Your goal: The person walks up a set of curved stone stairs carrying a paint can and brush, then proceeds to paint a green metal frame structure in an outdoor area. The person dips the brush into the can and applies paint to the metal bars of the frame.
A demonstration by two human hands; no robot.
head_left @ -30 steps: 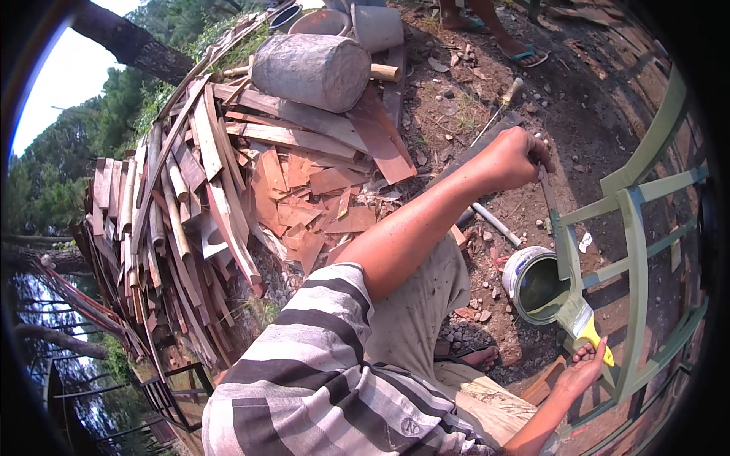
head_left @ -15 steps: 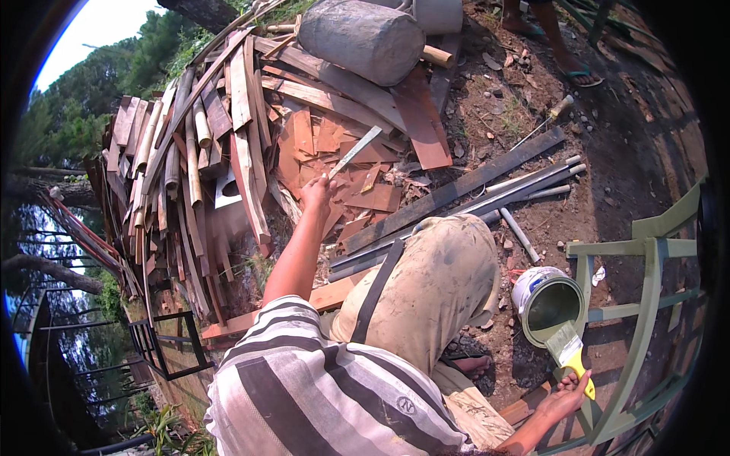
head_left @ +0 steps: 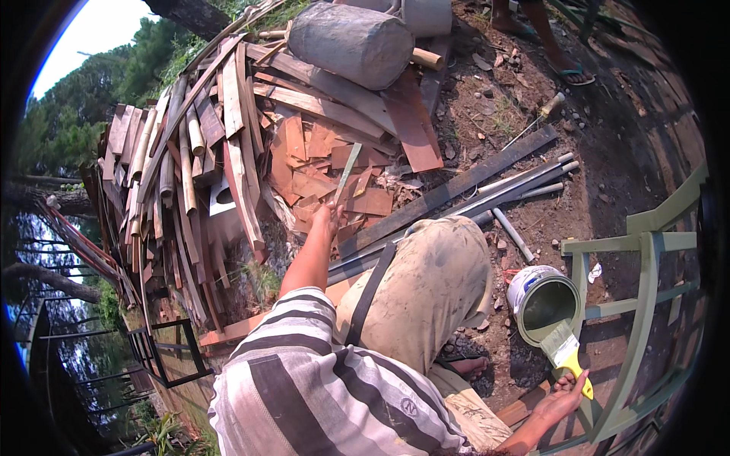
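Harsh daylight, hard dark shadows on the ground, sharp centre, heavy fisheye bending and black rim.

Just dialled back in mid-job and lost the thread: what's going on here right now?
A person in a striped shirt sits outdoors on bare dirt. The left hand reaches out to the heap of scrap wood and holds up a thin flat stick. The right hand grips a yellow-handled paintbrush, its bristles resting at the rim of an open paint can of greenish paint. A green-painted metal frame stands just beside the can.
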